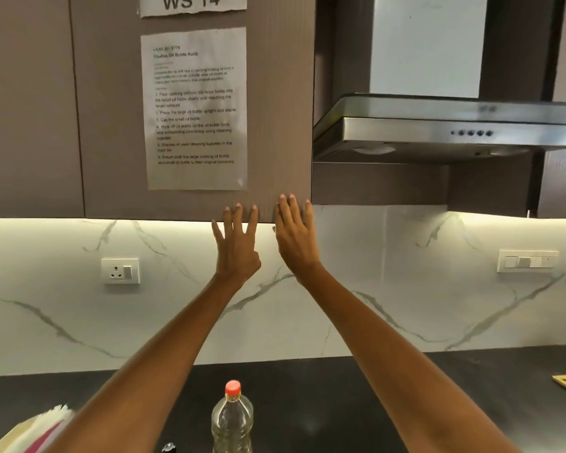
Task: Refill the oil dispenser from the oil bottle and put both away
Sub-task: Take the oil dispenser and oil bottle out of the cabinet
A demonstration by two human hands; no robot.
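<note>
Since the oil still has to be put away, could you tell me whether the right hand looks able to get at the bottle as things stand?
Probably yes: the right hand is open, holds nothing, and the bottle stands uncovered on the counter between both forearms.

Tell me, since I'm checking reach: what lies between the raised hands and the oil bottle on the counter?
In the head view, only bare marble backsplash and dark countertop lie between the left hand, the right hand and the oil bottle; nothing stands there.

Two bare forearms raised up and forward, left hand (237, 238) fingers straight and spread, thumb out to the right, right hand (294, 233) flat beside it, fingers straight, close together, hands just apart.
</note>
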